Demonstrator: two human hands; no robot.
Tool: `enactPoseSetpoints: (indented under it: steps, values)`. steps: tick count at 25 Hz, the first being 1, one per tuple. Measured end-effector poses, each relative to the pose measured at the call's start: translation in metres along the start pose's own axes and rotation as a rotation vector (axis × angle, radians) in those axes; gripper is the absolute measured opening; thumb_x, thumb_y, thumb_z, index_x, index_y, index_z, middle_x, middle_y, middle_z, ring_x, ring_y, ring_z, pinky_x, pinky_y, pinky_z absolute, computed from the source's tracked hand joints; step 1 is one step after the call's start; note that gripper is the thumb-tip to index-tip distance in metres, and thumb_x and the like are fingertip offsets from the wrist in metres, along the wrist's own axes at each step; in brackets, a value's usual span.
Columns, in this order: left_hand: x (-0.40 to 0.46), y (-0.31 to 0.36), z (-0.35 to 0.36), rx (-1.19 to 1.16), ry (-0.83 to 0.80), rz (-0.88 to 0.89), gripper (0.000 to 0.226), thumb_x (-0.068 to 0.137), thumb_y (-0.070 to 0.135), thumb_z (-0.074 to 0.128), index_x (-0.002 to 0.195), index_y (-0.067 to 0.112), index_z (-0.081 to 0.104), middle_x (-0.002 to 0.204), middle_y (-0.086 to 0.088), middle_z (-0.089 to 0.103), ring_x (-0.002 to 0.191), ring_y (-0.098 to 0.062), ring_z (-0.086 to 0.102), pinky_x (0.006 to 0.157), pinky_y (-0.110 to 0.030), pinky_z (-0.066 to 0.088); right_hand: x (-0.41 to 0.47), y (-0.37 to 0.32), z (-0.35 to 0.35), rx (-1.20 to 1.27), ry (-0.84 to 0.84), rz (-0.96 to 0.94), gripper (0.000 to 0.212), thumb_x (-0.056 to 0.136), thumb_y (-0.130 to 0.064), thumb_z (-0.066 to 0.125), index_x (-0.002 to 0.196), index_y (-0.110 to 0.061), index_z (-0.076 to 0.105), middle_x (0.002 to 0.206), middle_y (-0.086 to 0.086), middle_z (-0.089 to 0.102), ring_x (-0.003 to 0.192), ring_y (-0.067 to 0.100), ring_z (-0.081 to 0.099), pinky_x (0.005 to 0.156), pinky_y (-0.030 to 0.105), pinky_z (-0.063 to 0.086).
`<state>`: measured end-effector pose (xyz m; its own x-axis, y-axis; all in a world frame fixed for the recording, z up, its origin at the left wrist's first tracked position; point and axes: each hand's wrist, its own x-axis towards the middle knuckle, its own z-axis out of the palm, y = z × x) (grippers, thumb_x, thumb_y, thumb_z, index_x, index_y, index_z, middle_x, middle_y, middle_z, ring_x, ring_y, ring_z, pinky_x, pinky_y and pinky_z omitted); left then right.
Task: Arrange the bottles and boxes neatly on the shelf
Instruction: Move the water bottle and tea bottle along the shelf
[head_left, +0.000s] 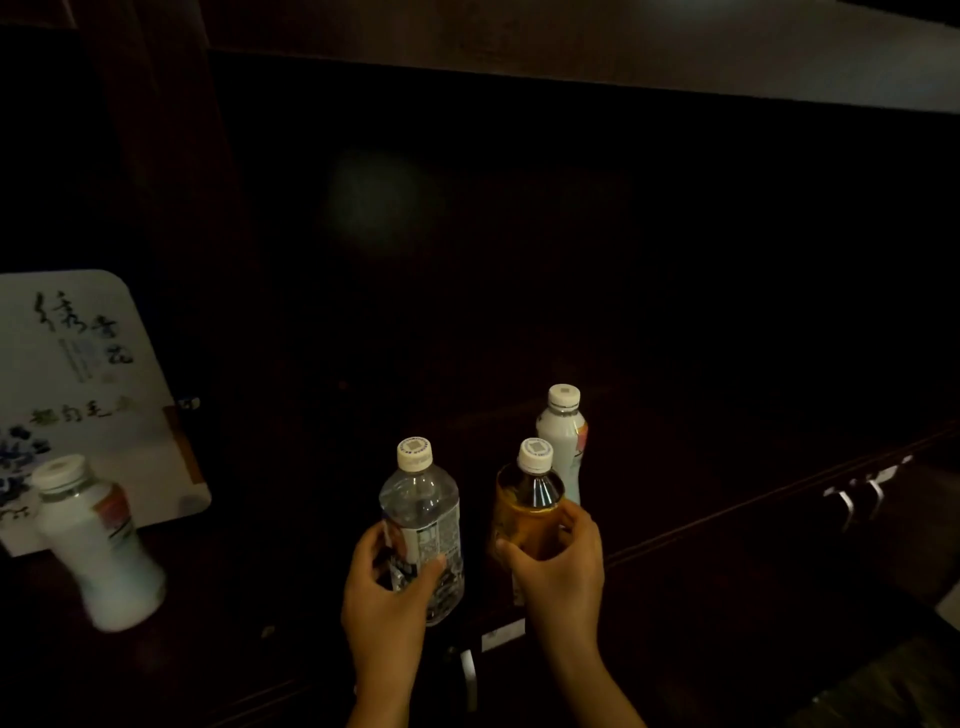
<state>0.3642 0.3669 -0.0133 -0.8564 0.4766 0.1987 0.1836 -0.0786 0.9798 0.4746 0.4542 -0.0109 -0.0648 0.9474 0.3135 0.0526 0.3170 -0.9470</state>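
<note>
My left hand (387, 597) grips the lower part of a clear water bottle (423, 512) with a white cap, held upright near the shelf's front edge. Just to its right, my right hand (558, 564) is wrapped around an amber tea bottle (524, 506), also upright. Behind the tea bottle stands a slim white bottle (561, 436) with a pale cap, untouched. Far left, another white bottle (96, 545) stands on the dark shelf (291, 561) in front of a white box (83, 374) with black calligraphy and blue flowers.
The shelf recess is very dark, with a wooden board (571, 57) overhead. Metal drawer handles (862, 493) show at the right below the shelf edge, and another handle (467, 670) sits between my forearms.
</note>
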Motion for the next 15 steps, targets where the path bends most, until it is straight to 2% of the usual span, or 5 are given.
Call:
enactPoseSetpoints:
  steps: [2,5,9,15]
  values:
    - [0.013,-0.007,0.013,0.026,0.035,-0.007,0.064,0.067,0.014,0.078,0.122,0.026,0.05,0.126,-0.002,0.057,0.116,-0.023,0.053,0.094,-0.05,0.048,0.015,0.008,0.015,-0.024,-0.004,0.02,0.076,0.057,-0.017,0.084,0.12,-0.027,0.044,0.109,-0.013,0.043,0.104,0.006,0.044,0.085,0.023,0.041]
    - [0.027,-0.016,0.03,0.057,0.085,-0.006,0.063,0.068,0.013,0.078,0.123,0.023,0.05,0.125,-0.005,0.058,0.114,-0.024,0.054,0.091,-0.044,0.049,0.031,0.021,0.031,-0.029,-0.015,0.04,0.075,0.057,-0.017,0.085,0.12,-0.028,0.044,0.109,-0.014,0.044,0.107,0.007,0.045,0.091,0.03,0.044]
    - [0.041,-0.024,0.046,0.096,0.138,-0.014,0.063,0.068,0.011,0.077,0.124,0.019,0.05,0.127,-0.007,0.057,0.116,-0.025,0.052,0.093,-0.045,0.049,0.045,0.041,0.042,-0.071,-0.059,0.038,0.072,0.057,-0.016,0.085,0.118,-0.023,0.047,0.115,-0.003,0.053,0.109,0.015,0.051,0.092,0.036,0.049]
    - [0.05,-0.034,0.064,0.116,0.205,-0.049,0.067,0.068,0.011,0.077,0.127,0.018,0.048,0.13,-0.008,0.055,0.119,-0.024,0.05,0.096,-0.044,0.048,0.065,0.052,0.055,-0.082,-0.109,0.034,0.073,0.058,-0.017,0.084,0.12,-0.023,0.046,0.109,-0.009,0.048,0.11,0.016,0.05,0.092,0.035,0.046]
